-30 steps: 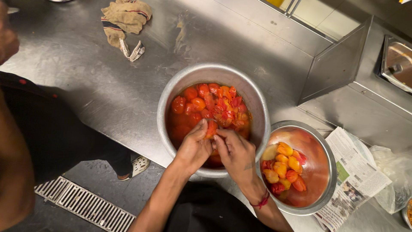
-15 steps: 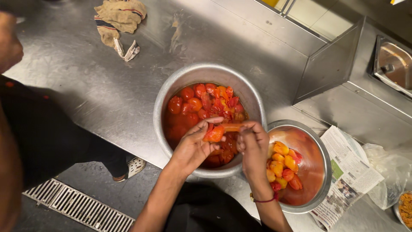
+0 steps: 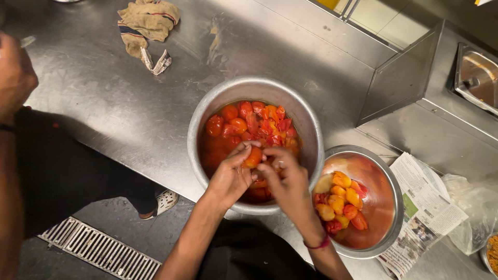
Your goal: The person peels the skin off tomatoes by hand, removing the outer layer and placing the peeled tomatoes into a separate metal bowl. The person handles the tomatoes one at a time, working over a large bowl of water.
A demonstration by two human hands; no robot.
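Over a large steel pot (image 3: 210, 114) full of red liquid and several boiled tomatoes (image 3: 244, 116), my left hand (image 3: 228, 179) grips one orange-red tomato (image 3: 253, 157). My right hand (image 3: 288, 181) pinches at that same tomato from the right side. To the right stands a smaller steel bowl (image 3: 390, 179) holding several peeled yellow and red tomatoes (image 3: 340, 199). A red band circles my right wrist.
A crumpled brown cloth (image 3: 148, 23) lies at the counter's far left. Newspaper (image 3: 430, 207) and a plastic bag (image 3: 474, 207) sit right of the bowl. Another person's arm (image 3: 15, 78) stands at the left edge. A floor drain grate (image 3: 98, 249) is below.
My right hand has come back from above the small bowl to the tomato held in my left hand. Both hands now meet over the pot's near side.
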